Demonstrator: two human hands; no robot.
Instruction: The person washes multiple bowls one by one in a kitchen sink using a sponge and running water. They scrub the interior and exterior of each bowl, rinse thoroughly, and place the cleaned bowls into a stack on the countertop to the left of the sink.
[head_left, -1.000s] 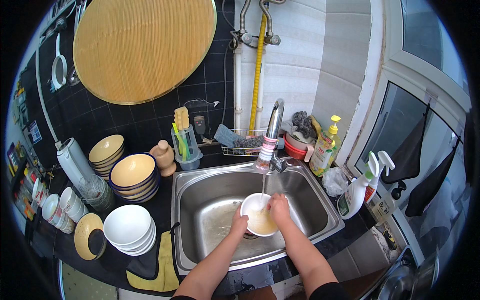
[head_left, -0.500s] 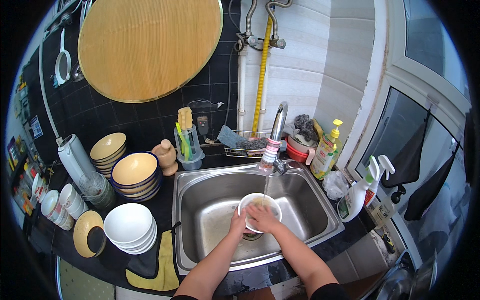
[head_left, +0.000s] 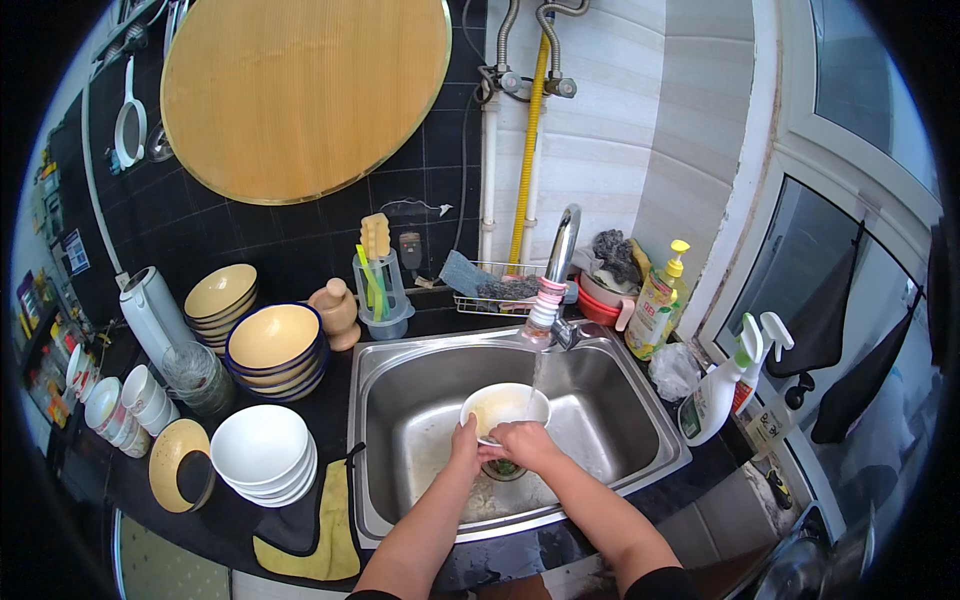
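A white bowl [head_left: 497, 404] is held low over the steel sink [head_left: 420, 355], under a stream of water running from the faucet [head_left: 565, 245]. Its inside looks yellowish. My left hand [head_left: 467, 447] grips the bowl's left side, thumb up along the wall. At the near rim is my right hand [head_left: 527, 446], its fingers curled over the edge; the fingertips are partly hidden. Below the hands, the drain [head_left: 503, 468] shows some green scraps.
Left of the sink stand stacked white bowls [head_left: 258, 445], blue-rimmed bowls [head_left: 272, 340] and a yellow cloth [head_left: 325, 540]. A wooden mortar [head_left: 335, 312] and a utensil holder [head_left: 383, 300] are behind. On the right are a soap bottle [head_left: 655, 305] and spray bottles [head_left: 718, 395].
The bowl has shifted slightly left and tilted, showing more of its inside. My right hand has moved from inside the bowl to its near rim.
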